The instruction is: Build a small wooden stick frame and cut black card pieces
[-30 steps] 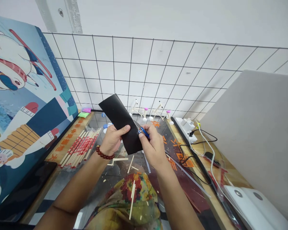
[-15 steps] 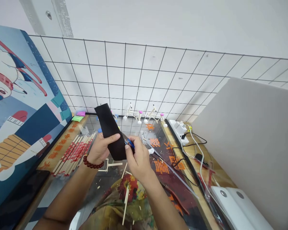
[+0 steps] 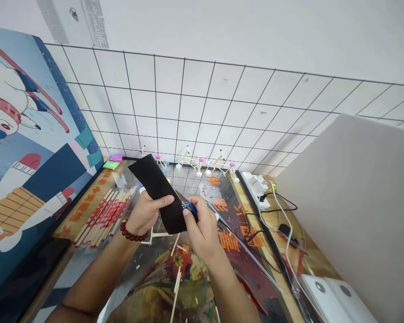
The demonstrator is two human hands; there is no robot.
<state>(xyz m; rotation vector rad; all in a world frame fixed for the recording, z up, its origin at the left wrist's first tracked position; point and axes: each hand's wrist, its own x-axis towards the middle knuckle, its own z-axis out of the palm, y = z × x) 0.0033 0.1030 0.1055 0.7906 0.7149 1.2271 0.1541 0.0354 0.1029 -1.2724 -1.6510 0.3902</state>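
A black sheet (image 3: 155, 186) is held tilted above the glass-topped table, its upper end leaning left. My left hand (image 3: 150, 210) grips it at the left edge, thumb across its face; a beaded bracelet is on that wrist. My right hand (image 3: 202, 224) is closed round small blue-handled scissors (image 3: 190, 207) at the sheet's right edge. The blades are partly hidden, so how far they cut is unclear. Below the hands lie thin wooden sticks (image 3: 176, 287) and a joined stick frame (image 3: 151, 235).
Bundled sticks in red-printed wrap (image 3: 106, 217) lie left. Stick models with coloured pieces (image 3: 218, 166) stand by the grid wall (image 3: 195, 107). At right are a power strip (image 3: 256, 188), cables, red-handled pliers (image 3: 252, 294) and a grey panel (image 3: 353, 197).
Both hands, the sheet and the scissors appear slightly further right and lower in the picture. The whole view has also shifted a little. Both holds stay the same.
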